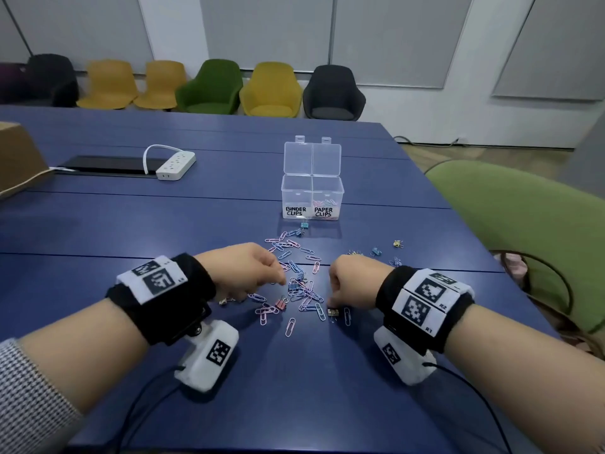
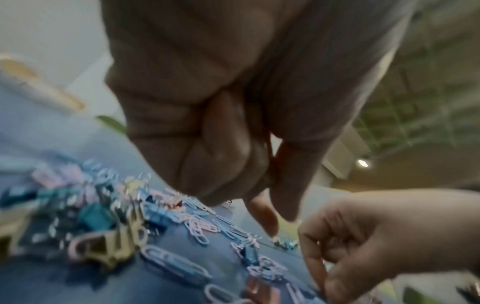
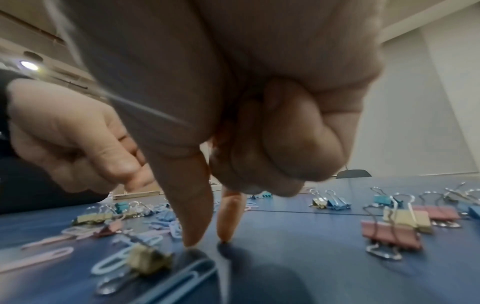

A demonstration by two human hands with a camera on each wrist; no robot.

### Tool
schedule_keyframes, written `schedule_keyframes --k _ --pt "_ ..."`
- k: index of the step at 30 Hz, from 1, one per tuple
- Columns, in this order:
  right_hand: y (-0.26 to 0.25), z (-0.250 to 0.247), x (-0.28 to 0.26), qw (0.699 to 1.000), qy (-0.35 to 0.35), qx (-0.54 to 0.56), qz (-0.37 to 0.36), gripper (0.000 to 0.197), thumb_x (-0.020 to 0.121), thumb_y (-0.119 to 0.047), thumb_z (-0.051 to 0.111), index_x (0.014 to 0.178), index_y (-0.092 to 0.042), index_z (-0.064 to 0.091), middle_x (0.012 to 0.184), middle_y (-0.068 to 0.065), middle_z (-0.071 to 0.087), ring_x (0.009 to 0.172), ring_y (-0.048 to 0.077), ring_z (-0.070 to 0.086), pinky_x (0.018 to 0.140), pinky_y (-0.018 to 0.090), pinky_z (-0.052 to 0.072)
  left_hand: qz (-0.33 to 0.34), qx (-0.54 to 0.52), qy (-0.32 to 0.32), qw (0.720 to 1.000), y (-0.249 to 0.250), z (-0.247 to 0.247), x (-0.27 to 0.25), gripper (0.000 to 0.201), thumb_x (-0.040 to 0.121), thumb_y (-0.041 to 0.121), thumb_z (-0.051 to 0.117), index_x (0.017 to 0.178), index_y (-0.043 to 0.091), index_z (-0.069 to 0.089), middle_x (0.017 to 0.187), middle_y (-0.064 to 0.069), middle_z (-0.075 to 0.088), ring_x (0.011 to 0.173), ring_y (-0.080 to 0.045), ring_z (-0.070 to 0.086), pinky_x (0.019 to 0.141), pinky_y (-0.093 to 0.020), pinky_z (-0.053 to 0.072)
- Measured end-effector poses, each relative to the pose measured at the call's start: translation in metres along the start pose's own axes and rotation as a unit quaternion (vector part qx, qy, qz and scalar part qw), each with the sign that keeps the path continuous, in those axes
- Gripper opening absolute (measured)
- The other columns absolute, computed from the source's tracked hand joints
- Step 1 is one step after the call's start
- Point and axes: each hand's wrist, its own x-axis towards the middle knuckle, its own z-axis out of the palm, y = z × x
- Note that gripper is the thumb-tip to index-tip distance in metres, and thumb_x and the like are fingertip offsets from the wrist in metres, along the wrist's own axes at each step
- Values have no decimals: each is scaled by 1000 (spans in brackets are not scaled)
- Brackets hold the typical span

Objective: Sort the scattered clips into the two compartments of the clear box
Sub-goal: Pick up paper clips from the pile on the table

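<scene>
Both hands, left [image 1: 248, 273] and right [image 1: 352, 285], curled over the clips [image 1: 301, 290] scattered on the table [image 1: 131, 217], grip unclear, so better pinching one at a time, then into the box [image 1: 312, 198] by label

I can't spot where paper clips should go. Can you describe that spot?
Find the small clear plastic box standing open on the blue table, beyond the scattered clips. Its right-hand compartment bears the handwritten label "PAPER CLIPS" and already holds pastel clips; the left one reads "BINDER CLIPS".

Blue table [image 1: 163, 224], row of chairs [image 1: 212, 86], grey wall panels [image 1: 268, 27]
</scene>
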Motion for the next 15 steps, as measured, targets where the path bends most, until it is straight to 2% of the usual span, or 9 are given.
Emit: schedule_keyframes --k 2,3,4,6,8,10,11,13,15 --pt "1 0 4 1000 -5 -30 -5 18 83 -24 65 87 -7 62 84 9 59 79 26 54 67 27 44 25 148 3 989 5 2 -1 14 79 33 69 80 20 67 61 -1 51 47 -20 38 44 -19 32" --pt "2 -1 6 999 -5 -39 -5 14 84 -22 63 84 -8 59 84 9 58 78 26 53 66 27 43 35 196 0 980 9 4 -2 14 78 32 72 83 20 69 64 1 55 46 -18 41 40 -15 34" --pt "3 -3 7 999 -6 -43 -2 16 85 -22 60 78 -9 56 83 10 57 78 27 52 65 27 41 44 234 -5 971 12 8 -3 15 78 30 73 87 18 70 66 3 55 43 -13 43 36 -10 32" --pt "7 -6 7 999 -11 -29 9 31 89 -29 57 66 -9 48 75 9 54 76 27 49 59 26 38 58 298 -9 953 17 14 -3 15 80 25 73 90 14 69 66 6 53 35 0 43 27 -8 26" --pt "9 -11 2 1000 -29 0 3 40 86 -42 59 65 -10 51 67 6 53 71 25 50 53 26 35 68 326 -9 943 19 17 1 9 82 23 71 82 16 66 63 6 52 32 2 43 27 -7 25" --pt "7 -11 -4 998 -58 11 -18 38 78 -47 68 74 -11 61 70 4 59 68 21 52 55 25 38 74 339 1 938 19 17 5 16 82 23 68 69 20 59 60 6 52 41 -2 45 34 -11 32" --pt "4 -10 -6 997 -66 2 -31 35 75 -45 71 77 -11 63 72 3 60 68 20 53 55 25 39 73 341 4 937 20 16 8 19 81 22 66 65 21 56 60 6 53 46 -5 45 41 -14 35" --pt "-1 -6 -7 997 -59 -30 -51 22 78 -32 70 78 -13 61 72 3 58 70 22 53 53 23 37 77 337 8 938 23 15 13 18 79 20 63 63 21 56 60 6 54 51 -9 45 51 -18 39" --pt "-3 -4 -7 996 -46 -48 -61 10 82 -22 62 78 -13 58 72 4 55 73 23 51 48 20 32 84 330 8 940 29 14 16 17 79 20 65 64 21 56 59 7 53 52 -9 45 55 -19 39"
